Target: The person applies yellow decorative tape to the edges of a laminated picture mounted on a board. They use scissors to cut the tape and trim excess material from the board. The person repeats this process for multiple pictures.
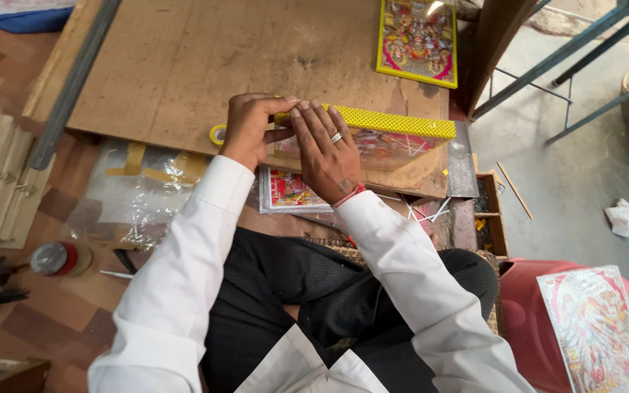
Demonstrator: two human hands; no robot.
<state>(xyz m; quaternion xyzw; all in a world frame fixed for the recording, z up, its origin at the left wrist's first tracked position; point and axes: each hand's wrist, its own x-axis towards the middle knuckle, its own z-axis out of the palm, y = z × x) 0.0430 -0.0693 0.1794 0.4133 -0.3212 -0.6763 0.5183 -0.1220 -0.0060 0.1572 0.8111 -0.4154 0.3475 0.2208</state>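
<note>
Head view shows both your hands on a yellow frame (394, 122) that stands on edge at the near side of the wooden surface (183, 65). Your left hand (250, 127) curls round the frame's left end, thumb reaching across towards the other hand. Your right hand (323, 153) lies flat against the clear-wrapped face, fingers (307, 116) spread up to the top rail, a ring on one of them. Neither grip is a full clasp: the left is half closed about the corner, the right is open and pressing.

You look to be smoothing or fixing the clear film over the frame's picture at its left corner. A tape roll (218, 135) sits just behind your left wrist, touching or nearly touching the frame; I cannot tell which. The next move, as I judge it, calls for holding the film taut with the flat right hand while the left frees itself for the tape, without letting the frame tip off its edge.

Under the frame lies a loose print (285, 193). Crumpled plastic sheet (136, 193) with tape strips lies on the floor to your left. A second framed picture (418, 40) rests flat at the far side of the surface, well apart.
</note>
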